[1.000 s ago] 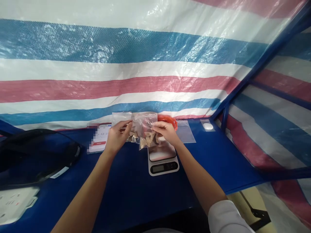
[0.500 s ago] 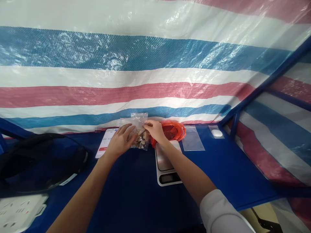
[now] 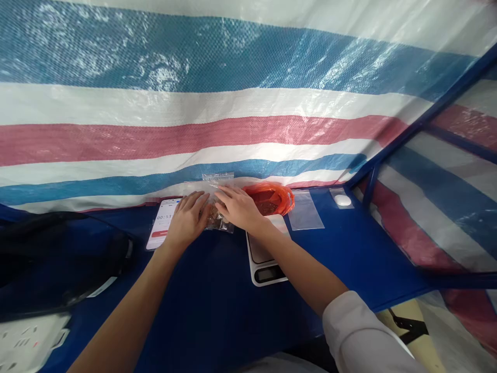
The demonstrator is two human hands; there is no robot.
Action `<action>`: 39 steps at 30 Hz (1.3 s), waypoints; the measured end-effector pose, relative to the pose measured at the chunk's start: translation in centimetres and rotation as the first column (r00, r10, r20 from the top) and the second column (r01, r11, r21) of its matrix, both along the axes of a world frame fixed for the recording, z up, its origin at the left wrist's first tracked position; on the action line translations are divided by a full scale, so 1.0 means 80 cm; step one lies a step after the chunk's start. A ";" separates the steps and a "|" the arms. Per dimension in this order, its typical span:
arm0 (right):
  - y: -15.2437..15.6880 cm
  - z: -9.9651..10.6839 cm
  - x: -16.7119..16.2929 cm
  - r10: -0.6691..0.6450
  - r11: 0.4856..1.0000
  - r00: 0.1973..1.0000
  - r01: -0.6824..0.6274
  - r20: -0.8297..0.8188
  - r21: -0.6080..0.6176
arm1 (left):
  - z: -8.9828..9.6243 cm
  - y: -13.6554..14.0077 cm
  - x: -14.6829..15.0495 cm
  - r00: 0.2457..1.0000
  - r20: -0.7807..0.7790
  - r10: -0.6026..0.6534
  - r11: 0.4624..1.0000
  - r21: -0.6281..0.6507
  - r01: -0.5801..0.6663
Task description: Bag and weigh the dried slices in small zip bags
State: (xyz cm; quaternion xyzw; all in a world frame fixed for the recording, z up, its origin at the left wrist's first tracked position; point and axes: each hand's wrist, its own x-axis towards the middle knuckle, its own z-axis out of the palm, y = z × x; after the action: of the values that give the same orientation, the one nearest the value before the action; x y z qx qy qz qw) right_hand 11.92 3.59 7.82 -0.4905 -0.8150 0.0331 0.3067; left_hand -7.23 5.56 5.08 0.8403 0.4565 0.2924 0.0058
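A clear zip bag (image 3: 220,226) with brownish pieces inside lies at the back of the blue table, against the striped sheet. My left hand (image 3: 189,215) rests at the bag's left side, its fingers stretched forward. From the right, my right hand (image 3: 239,208) reaches over the bag with fingers extended and laid on the plastic. Both hands cover part of the bag. Just right of it sits a red plastic bag (image 3: 285,199) with dark contents. The white kitchen scale (image 3: 267,274) is partly under my right forearm.
Left of my hands lies a phone (image 3: 161,225) showing a timer. A flat clear bag (image 3: 306,211) and a small bag with a white object (image 3: 342,200) lie to the right. A black item (image 3: 66,264) and a white power strip (image 3: 33,339) occupy the left side.
My right hand has gone from fingers bent at the bag's upper right to lying flatter across it. My left hand stays beside the bag. The camera view has shifted slightly.
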 end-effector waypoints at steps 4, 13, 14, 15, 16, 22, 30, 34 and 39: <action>0.002 -0.019 0.000 0.007 0.999 0.986 -0.014 0.167 0.041 | -0.006 0.005 -0.005 0.999 -0.040 -0.004 1.000 0.000 0.004; 0.021 -0.026 0.012 0.069 0.992 0.967 -0.092 0.244 0.087 | -0.002 0.003 0.008 0.992 -0.087 0.093 0.996 0.022 -0.091; 0.021 -0.025 0.014 0.073 0.992 0.970 -0.095 0.230 0.085 | -0.001 0.001 0.009 0.991 -0.088 0.104 0.994 0.031 -0.102; 0.020 -0.023 0.016 0.073 0.992 0.974 -0.093 0.215 0.085 | 0.002 0.000 0.010 0.990 -0.088 0.113 0.993 0.040 -0.110; 0.018 -0.021 0.019 0.071 0.992 0.978 -0.089 0.198 0.087 | 0.004 -0.002 0.012 0.989 -0.087 0.120 0.992 0.049 -0.116; -0.014 -0.018 0.054 0.027 0.993 0.995 -0.038 0.097 0.115 | 0.013 -0.024 0.026 0.990 -0.049 0.134 0.987 0.094 -0.129; -0.092 -0.044 0.146 -0.073 0.989 0.997 0.074 -0.007 0.126 | 0.012 -0.093 0.066 0.995 0.014 0.102 0.978 0.180 -0.103; -0.128 -0.061 0.194 -0.201 0.972 0.977 0.209 -0.078 0.111 | 0.000 -0.128 0.082 0.998 0.003 0.058 0.979 0.197 -0.057; -0.158 -0.097 0.233 -0.310 0.949 0.950 0.311 -0.036 0.042 | -0.032 -0.152 0.088 0.998 -0.063 0.009 0.983 0.182 0.002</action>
State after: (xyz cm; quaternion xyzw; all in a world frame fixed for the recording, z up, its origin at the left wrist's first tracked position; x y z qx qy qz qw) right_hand 30.56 -9.09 0.07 -0.6046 -0.7238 -0.0277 0.3313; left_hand -0.23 -6.61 2.50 0.8454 0.4293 0.3061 -0.0862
